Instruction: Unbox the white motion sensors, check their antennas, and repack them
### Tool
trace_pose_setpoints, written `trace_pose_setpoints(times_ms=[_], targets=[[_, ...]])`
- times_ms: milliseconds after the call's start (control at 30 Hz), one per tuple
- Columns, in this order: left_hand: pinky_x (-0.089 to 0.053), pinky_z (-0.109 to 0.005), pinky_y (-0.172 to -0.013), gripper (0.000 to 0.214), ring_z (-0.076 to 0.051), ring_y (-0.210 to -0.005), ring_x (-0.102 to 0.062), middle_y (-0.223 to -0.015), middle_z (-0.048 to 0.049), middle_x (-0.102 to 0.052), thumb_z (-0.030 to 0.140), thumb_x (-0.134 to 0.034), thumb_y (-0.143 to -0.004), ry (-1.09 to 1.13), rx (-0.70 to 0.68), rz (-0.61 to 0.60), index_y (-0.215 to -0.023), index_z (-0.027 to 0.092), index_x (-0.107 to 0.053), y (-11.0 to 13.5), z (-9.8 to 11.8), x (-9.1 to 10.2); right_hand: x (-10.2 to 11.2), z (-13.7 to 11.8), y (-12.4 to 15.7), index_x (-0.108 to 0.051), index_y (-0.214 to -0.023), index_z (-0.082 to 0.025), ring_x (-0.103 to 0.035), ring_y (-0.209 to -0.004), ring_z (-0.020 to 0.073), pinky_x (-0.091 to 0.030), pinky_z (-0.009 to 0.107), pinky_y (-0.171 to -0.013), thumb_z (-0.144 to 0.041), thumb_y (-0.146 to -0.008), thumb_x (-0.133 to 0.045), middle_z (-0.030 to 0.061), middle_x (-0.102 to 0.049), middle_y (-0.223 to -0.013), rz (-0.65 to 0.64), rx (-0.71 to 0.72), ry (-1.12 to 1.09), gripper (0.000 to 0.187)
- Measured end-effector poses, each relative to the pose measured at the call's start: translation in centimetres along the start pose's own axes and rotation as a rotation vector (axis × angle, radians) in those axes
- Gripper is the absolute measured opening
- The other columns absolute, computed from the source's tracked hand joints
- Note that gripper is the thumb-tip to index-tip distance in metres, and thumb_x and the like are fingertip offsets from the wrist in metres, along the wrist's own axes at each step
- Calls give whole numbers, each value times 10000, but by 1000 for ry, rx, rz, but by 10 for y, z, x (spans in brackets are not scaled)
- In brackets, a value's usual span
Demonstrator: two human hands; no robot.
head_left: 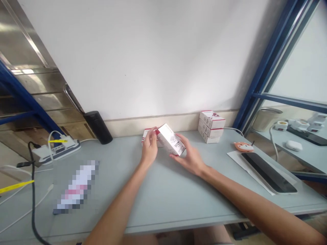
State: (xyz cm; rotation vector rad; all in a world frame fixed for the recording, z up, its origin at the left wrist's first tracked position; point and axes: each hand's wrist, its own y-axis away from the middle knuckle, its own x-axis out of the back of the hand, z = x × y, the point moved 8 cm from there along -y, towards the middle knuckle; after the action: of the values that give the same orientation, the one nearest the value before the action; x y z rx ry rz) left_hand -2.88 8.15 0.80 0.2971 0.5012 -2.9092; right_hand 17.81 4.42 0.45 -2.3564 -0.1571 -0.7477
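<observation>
I hold a small white and red carton (170, 139) above the grey table (163, 190), tilted, near the back wall. My right hand (190, 157) cups it from below and from the right side. My left hand (150, 147) pinches its upper left end, at the red flap. Another flat box (146, 134) of the same kind lies behind my left hand, mostly hidden.
Three similar boxes (211, 126) are stacked at the back right. A black cylinder (98, 127) leans by the wall; a power strip (56, 148) with cables sits far left. A tablet (268, 172) on paper and an orange fox-shaped thing (243, 146) lie right.
</observation>
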Motion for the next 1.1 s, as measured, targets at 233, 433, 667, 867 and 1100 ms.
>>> trace_pose_setpoints(times_ms=[233, 433, 667, 867, 1100], targets=[[-337, -477, -1274, 363, -323, -1537, -448, -1470, -150, -649, 420, -501, -1049, -308, 43, 398, -1301, 211, -657, -18, -9, 73, -29, -68, -55, -549, -1513, -277, -625, -1277, 325, -510, 437, -1035, -455, -910, -846, 116, -683, -1451, -53, 340, 496, 695], [-609, -411, -915, 687, -273, -1008, -777, -1034, -113, -804, 567, -171, -1084, -259, 146, 329, -1189, 156, -710, -30, -39, 80, -110, -79, -99, -621, -1418, -201, -565, -1229, 338, -481, 427, -982, -342, -985, -748, 177, -671, -1304, -183, 421, 694, 473], [-512, -426, -1132, 476, -302, -1306, -675, -1306, -118, -770, 541, -476, -1050, -309, 11, 281, -1249, 184, -720, -30, -34, 76, -130, -62, -118, -575, -1499, -223, -509, -1288, 350, -510, 480, -1001, -134, -1031, -551, 195, -588, -1413, -133, 355, 620, 477], [-484, -436, -1178, 500, -303, -1380, -638, -1416, -132, -724, 548, -466, -1064, -416, -56, 230, -1344, 189, -674, -31, -33, 73, -105, -36, -100, -395, -1657, -313, -521, -1382, 287, -557, 453, -1070, -191, -1033, -562, 119, -532, -1554, -188, 320, 351, 657], [-471, -512, -1181, 501, -354, -1290, -688, -1310, -184, -761, 532, -420, -1080, -602, -48, 259, -1297, 171, -692, -30, -31, 77, -38, 21, -42, -393, -1661, -329, -497, -1496, 321, -483, 560, -1189, -183, -1008, -501, 76, -377, -1734, -236, 241, 318, 678]])
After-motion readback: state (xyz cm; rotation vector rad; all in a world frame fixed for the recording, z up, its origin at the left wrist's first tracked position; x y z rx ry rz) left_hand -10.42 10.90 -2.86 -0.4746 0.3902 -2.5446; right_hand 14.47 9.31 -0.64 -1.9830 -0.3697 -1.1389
